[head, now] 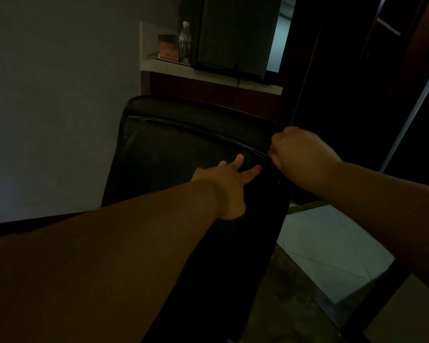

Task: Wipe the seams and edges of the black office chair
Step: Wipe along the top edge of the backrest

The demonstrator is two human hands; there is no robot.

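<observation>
Head view, dim light: your left hand [229,180] lies flat w/ fingers straight and spread on the black office chair [183,154] backrest, just below the curved seam [198,131]. Your right hand [300,157] is curled into a fist at the seam's right end, beside the left fingertips; can't tell what it holds. Bottle [185,42] on shelf [208,74] beyond the chair.

The room is dim. A plain pale wall [60,95] fills the left side. Behind stands a counter [208,75] with a light top over a dark reddish base, carrying a clear bottle [185,42], an orange box [168,47] and a dark appliance [235,33]. Pale floor tiles [332,251] catch light at the right, beside dark wooden panelling [357,70].
</observation>
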